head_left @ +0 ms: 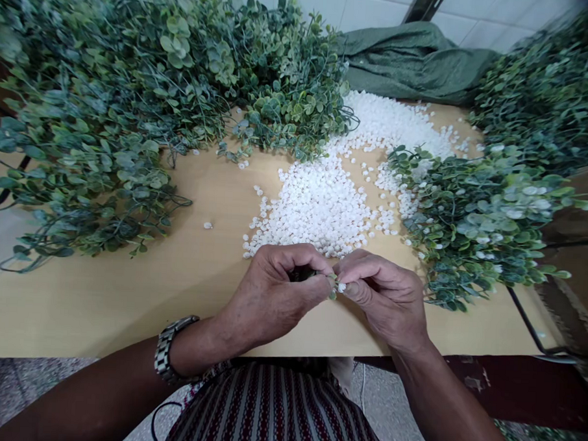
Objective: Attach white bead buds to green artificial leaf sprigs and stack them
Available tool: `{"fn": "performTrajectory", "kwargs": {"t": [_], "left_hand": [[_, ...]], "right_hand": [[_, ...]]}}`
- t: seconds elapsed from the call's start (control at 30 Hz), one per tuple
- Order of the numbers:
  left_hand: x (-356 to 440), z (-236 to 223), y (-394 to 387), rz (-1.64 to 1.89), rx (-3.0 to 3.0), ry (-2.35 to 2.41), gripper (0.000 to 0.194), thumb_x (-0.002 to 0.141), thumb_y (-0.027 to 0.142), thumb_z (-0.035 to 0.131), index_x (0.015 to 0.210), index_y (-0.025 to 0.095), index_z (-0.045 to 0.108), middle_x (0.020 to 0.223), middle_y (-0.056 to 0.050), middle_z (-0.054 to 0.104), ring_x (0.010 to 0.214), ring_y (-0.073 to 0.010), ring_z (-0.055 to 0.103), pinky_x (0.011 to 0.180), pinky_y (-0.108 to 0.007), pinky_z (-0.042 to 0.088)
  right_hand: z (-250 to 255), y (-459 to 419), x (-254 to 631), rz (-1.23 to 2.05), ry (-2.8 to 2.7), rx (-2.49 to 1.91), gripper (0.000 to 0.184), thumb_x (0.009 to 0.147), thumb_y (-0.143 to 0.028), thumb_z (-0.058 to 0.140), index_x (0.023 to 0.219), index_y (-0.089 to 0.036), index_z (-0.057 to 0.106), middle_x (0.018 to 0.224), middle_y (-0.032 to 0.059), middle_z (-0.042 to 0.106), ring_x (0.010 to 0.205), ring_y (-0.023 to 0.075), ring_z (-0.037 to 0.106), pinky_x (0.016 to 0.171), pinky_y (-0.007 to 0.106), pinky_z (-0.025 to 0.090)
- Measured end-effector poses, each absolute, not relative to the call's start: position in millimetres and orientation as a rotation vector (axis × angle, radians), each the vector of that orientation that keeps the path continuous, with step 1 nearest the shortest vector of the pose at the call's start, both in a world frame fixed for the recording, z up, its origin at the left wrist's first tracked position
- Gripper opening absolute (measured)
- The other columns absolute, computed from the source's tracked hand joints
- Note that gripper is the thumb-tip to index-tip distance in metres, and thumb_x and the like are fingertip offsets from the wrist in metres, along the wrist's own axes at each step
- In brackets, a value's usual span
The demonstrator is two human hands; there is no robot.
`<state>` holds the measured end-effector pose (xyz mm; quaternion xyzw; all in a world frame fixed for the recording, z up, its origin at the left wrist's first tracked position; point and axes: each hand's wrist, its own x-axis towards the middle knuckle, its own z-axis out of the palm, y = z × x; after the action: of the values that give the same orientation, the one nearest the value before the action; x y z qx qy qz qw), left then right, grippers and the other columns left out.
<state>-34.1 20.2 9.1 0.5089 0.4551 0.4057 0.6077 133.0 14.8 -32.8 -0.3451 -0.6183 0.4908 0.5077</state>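
We have both hands over the desk [197, 307], just in from the middle of its near edge, fingertips nearly meeting. Left hand [271, 297]: thumb and index fingers clamped on a green sprig [333, 296], only a bit of which shows past the tips. Right hand [392, 303]: thumb and index fingers together on a small white piece [342, 287], right up against the sprig. Can't tell from here if the piece is seated on the stem or just touching it.

Loose white pieces [319, 205] are heaped mid-desk, just beyond the hands, and spread back toward the far edge, right of center. One stray piece [208, 225] sits alone, left of the heap.

Big leafy bundle [99, 101] fills the far left corner and runs down the left edge. It also reaches along the far edge to the heap. White-tipped bundle [489, 222] lies near the right edge, beside the heap; we see white bits among its leaves. More dark greenery [562, 96] at the far right corner. Green cloth [418, 63] lies bunched along the far edge, against the tiled wall [376, 15]. Metal-band watch [169, 348] on our left wrist.
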Motion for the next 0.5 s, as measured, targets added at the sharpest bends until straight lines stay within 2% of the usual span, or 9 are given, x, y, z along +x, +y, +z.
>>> {"fn": "performTrajectory", "kwargs": {"t": [0.5], "left_hand": [[-37.0,8.6,19.3,0.911,1.329,1.005,0.016,0.065,0.007,0.052,0.054,0.015,0.062,0.055,0.003,0.055,0.054,-0.0085,0.045,0.053,-0.022,0.036]], "right_hand": [[-33.5,14.3,134.3,1.266,-1.495,-0.825,0.004,0.081,-0.02,0.068,0.079,-0.022,0.071,0.071,0.0007,0.066,0.069,0.0129,0.061,0.065,0.027,0.05]]}}
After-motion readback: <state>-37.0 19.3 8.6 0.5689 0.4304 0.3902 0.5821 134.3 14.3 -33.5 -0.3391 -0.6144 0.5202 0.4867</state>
